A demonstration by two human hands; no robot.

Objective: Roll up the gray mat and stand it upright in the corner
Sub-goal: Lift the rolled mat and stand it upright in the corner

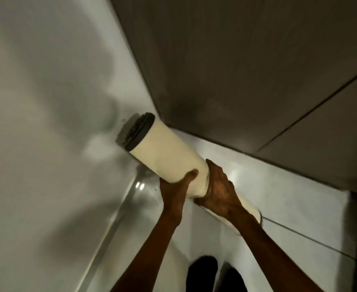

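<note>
Rolled mat (165,152) gripped between left hand (176,191) and right hand (217,192).

The rolled mat (167,157) shows a smooth, matt cream outer face that looks like foam or rubber, while its coiled end is dark gray and rougher (the layers read as ridged rings). The floor (289,199) is pale glossy tile that throws back bright glints. The left wall (36,102) is smooth, matt and off-white; the right wall (247,60) is dull brown-gray panelling with thin seams.
</note>
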